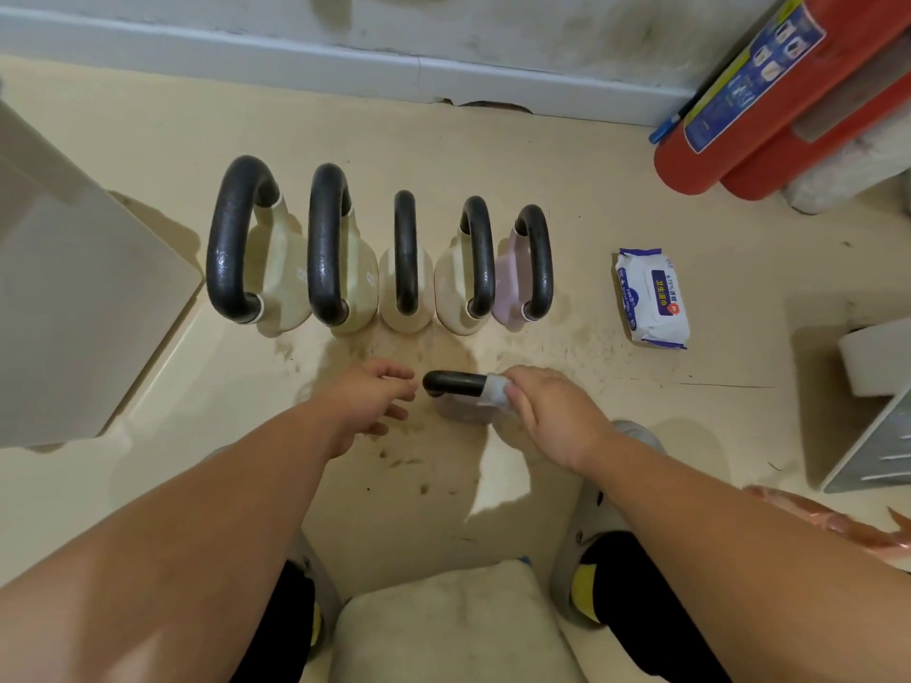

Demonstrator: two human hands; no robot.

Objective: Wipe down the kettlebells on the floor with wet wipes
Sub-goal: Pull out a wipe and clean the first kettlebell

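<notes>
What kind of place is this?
Likely a gym's storage corner or a home workout spot: kettlebells lined up on a scuffed floor by the baseboard, with red fire extinguishers alongside.

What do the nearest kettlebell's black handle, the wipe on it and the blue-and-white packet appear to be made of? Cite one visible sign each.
Black curved handle: probably painted cast metal; hard, rounded, dull sheen.
Pale wet wipe: likely thin non-woven cloth; translucent, clinging to the handle.
Blue-and-white wipes packet: soft plastic film; glossy, crinkled.
</notes>
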